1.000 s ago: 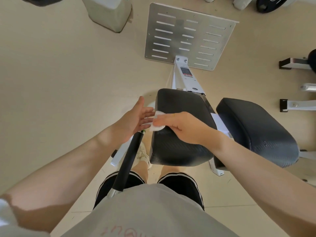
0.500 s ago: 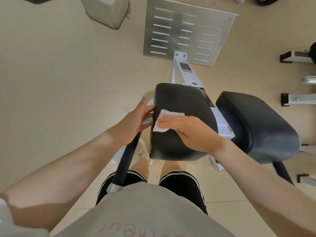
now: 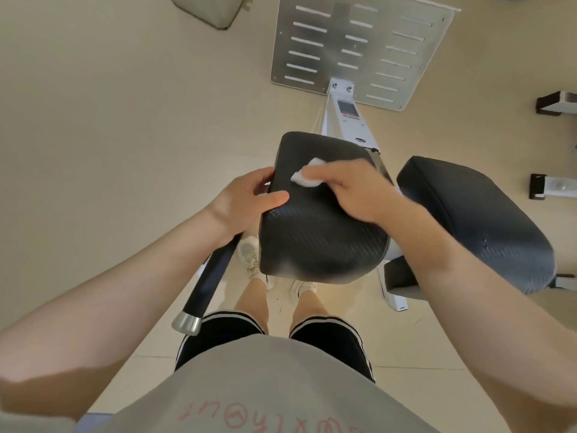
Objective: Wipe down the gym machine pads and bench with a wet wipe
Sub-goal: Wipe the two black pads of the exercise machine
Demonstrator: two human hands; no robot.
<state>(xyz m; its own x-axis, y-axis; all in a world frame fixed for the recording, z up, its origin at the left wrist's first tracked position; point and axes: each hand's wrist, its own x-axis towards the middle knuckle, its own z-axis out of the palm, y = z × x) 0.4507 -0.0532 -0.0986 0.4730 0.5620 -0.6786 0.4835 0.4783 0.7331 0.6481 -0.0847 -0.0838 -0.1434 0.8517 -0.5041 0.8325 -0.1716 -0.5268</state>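
A black textured pad [image 3: 318, 239] of the gym machine sits in the middle of the view. My right hand [image 3: 356, 190] presses a crumpled white wet wipe [image 3: 304, 178] onto the pad's upper left part; most of the wipe is hidden under my fingers. My left hand [image 3: 246, 198] grips the pad's left edge, thumb lying on top and fingers wrapped down the side. A second black pad [image 3: 480, 220] stands to the right, untouched.
A black handle bar with a silver end cap [image 3: 207, 282] slants down below my left hand. A slotted metal footplate [image 3: 359, 48] lies ahead on the beige floor. White frame parts [image 3: 552, 185] stand at the right; a pale bin [image 3: 209, 7] at top left.
My left thumb has come up onto the pad's top, gripping its edge. My right hand has slid the wipe, now bunched, a little farther up the pad. The camera has moved closer.
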